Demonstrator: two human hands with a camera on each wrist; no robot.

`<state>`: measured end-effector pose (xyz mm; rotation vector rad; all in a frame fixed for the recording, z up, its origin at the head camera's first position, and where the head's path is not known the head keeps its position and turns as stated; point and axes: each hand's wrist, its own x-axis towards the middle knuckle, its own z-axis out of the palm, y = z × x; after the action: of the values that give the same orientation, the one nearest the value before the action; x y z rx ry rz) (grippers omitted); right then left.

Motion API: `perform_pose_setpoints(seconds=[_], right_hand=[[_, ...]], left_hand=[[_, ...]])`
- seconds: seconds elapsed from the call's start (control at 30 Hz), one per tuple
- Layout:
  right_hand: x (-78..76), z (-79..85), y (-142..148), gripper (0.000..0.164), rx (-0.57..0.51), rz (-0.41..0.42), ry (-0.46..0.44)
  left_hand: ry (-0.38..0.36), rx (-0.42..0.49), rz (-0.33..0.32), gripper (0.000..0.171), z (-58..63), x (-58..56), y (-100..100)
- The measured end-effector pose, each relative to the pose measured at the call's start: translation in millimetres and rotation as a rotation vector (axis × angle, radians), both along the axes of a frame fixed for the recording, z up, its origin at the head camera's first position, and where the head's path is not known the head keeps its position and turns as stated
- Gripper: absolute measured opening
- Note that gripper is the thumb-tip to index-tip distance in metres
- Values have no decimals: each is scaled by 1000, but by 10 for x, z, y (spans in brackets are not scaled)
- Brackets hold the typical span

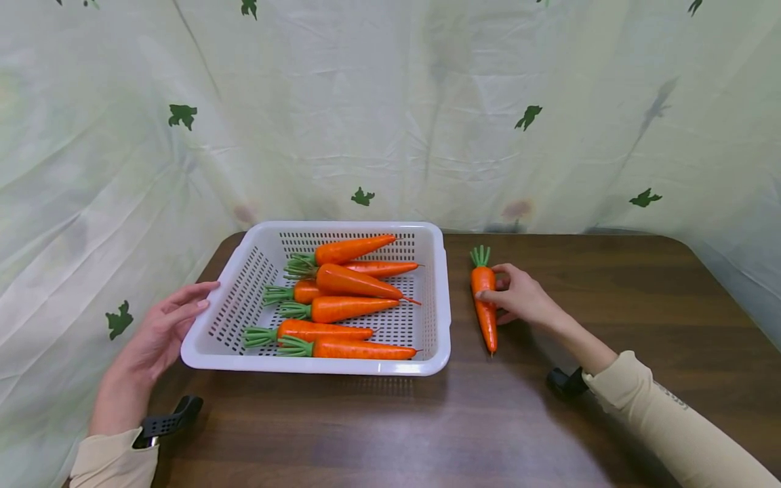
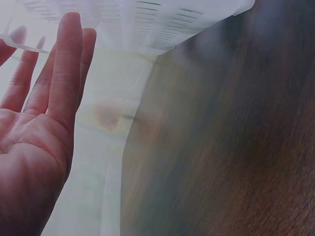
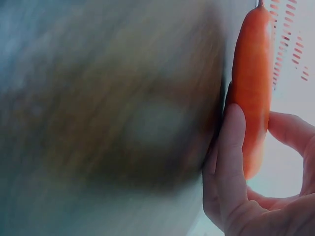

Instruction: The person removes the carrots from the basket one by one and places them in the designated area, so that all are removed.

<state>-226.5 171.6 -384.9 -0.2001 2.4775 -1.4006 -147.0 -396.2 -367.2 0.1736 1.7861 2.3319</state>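
Observation:
A white plastic basket [image 1: 439, 305] with slotted sides stands on the table, and several orange carrots [image 1: 354, 309] with green stem tops lie in it. At the basket's left side is my left hand [image 1: 161, 332], its fingers fairly straight and their tips touching the rim. The left wrist view shows those fingers [image 2: 66, 73] extended beside the basket wall. To the right of the basket, my right hand [image 1: 518, 295] pinches a single carrot [image 1: 485, 305] between thumb and fingers. That carrot lies on or just over the table, its green top pointing away from me.
The brown wooden table [image 1: 610, 291] extends to the right and in front of the basket. Behind it hangs a pale curtain [image 1: 390, 108] with green leaf shapes, also along the left side. A dark band [image 1: 167, 423] is on my left wrist.

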Motion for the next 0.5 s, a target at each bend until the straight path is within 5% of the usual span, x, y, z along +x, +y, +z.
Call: perform_pose_setpoints(seconds=[0.5], right_hand=[[-35, 351, 16, 67, -16, -3, 48]], left_hand=[[6, -8, 3, 39, -1, 2, 0]])
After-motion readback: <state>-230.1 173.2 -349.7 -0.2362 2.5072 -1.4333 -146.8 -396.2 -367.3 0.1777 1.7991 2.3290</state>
